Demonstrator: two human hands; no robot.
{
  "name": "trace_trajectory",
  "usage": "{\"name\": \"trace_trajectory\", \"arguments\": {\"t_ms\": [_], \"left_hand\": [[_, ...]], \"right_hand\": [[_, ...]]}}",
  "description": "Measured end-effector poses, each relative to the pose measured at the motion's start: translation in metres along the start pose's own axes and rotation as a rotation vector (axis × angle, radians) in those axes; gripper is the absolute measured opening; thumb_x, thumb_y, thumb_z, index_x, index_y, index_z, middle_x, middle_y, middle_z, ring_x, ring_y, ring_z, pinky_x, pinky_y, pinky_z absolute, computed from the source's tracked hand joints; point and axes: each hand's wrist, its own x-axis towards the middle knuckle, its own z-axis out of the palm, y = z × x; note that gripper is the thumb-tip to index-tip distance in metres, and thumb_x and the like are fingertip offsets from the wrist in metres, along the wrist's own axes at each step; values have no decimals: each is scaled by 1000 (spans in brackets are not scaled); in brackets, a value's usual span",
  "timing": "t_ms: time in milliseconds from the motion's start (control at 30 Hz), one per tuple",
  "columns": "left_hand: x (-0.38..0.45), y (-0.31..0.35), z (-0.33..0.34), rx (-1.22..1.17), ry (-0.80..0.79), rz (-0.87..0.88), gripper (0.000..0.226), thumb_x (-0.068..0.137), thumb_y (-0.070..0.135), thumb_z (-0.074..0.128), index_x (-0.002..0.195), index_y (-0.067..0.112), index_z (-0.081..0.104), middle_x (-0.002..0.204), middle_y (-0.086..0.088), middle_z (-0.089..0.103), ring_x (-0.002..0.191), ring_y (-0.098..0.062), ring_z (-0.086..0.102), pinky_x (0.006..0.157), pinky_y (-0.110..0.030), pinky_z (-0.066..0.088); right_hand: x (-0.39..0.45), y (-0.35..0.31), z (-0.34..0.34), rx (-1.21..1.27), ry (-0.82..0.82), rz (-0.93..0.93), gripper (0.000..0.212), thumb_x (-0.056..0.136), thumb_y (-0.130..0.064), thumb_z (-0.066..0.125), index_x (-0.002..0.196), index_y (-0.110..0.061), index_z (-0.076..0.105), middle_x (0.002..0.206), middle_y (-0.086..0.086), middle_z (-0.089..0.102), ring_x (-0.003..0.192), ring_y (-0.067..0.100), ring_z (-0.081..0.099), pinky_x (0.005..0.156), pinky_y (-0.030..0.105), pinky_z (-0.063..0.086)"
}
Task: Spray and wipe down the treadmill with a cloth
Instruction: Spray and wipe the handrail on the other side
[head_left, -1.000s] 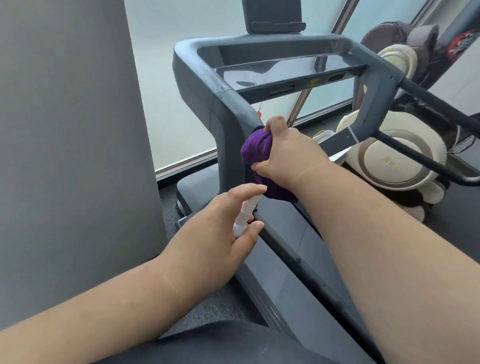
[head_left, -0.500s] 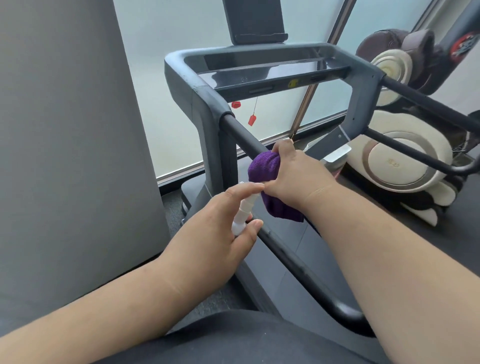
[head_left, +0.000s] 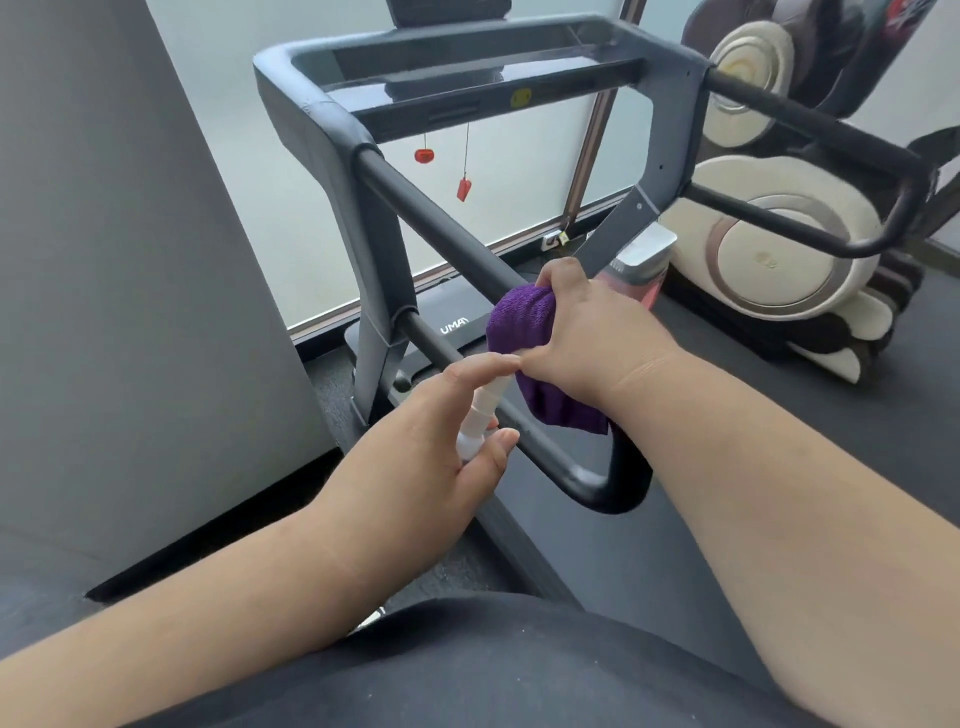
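Note:
The grey treadmill stands in front of me, its black left handrail sloping down towards me. My right hand wraps a purple cloth around the lower part of that rail. My left hand holds a small white spray bottle just below the cloth, index finger on its top. Most of the bottle's body is hidden in my palm.
A grey wall panel rises close on the left. A cream and brown massage chair stands to the right, behind the right handrail. Two red safety clips hang under the console before a frosted window.
My right hand has slid the cloth down the left handrail towards me. The left hand with the spray bottle has stayed below it. The view has tilted down.

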Motion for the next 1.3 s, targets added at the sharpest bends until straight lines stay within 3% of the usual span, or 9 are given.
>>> {"name": "trace_trajectory", "arguments": {"t_ms": [167, 300, 433, 533, 733, 867, 967, 1133, 1300], "left_hand": [[-23, 20, 16, 5, -39, -13, 46, 90, 53, 51, 129, 65, 32, 99, 25, 56, 84, 6, 55, 68, -17, 41], [-39, 34, 26, 36, -68, -10, 47, 90, 50, 53, 127, 68, 30, 95, 24, 57, 86, 5, 56, 68, -11, 38], [-55, 43, 29, 60, -93, -18, 47, 89, 51, 53, 124, 71, 28, 94, 20, 57, 85, 1, 58, 65, -13, 39], [-64, 47, 29, 93, -109, -31, 47, 89, 52, 52, 123, 73, 27, 96, 27, 55, 89, 6, 56, 66, -7, 40], [-78, 49, 30, 126, -140, -43, 50, 89, 51, 52, 125, 72, 25, 100, 36, 51, 90, 19, 52, 64, -6, 40], [-82, 48, 38, 105, -153, -47, 56, 89, 51, 54, 128, 72, 21, 99, 37, 53, 89, 11, 57, 68, -9, 43], [-79, 42, 42, 42, -142, -136, 67, 86, 51, 61, 132, 71, 17, 102, 30, 58, 88, 2, 61, 73, -21, 50], [-59, 22, 50, -90, -191, -319, 42, 76, 50, 79, 110, 46, 54, 99, 31, 65, 92, 12, 60, 82, -19, 50], [-46, 5, 51, -173, -245, -367, 42, 70, 44, 85, 102, 41, 59, 90, 31, 66, 77, 11, 61, 69, -18, 46]], "right_hand": [[-45, 31, 1, 75, 55, 20, 67, 70, -60, 73, 120, -35, 35, 110, 0, 53, 92, 25, 54, 75, 35, 42], [-91, 50, 30, 392, 290, 1, 67, 70, -44, 83, 117, -34, 37, 115, -3, 47, 100, 18, 49, 86, 32, 41], [-126, 62, 79, 636, 520, 23, 73, 67, -25, 89, 116, -25, 36, 121, -1, 46, 108, 20, 52, 92, 31, 43], [-143, 71, 112, 714, 548, 76, 74, 67, -20, 90, 115, -24, 33, 130, 10, 50, 115, 27, 55, 97, 37, 46], [-182, 76, 141, 852, 373, 362, 71, 70, -30, 88, 110, -45, 31, 124, -1, 54, 109, 17, 56, 94, 41, 48], [-213, 72, 150, 946, 205, 497, 63, 69, -42, 87, 101, -54, 35, 105, -19, 58, 93, -4, 59, 71, 8, 43], [-225, 63, 139, 958, 127, 412, 68, 64, -44, 88, 103, -60, 36, 107, -21, 57, 92, -14, 55, 69, 2, 40], [-212, 38, 107, 1012, 19, 182, 75, 60, -48, 91, 108, -61, 33, 118, -20, 56, 103, -5, 58, 83, 9, 44], [-197, 20, 103, 1170, -103, 194, 72, 56, -71, 81, 109, -60, 33, 120, -20, 60, 105, -3, 63, 85, 14, 49]]}}
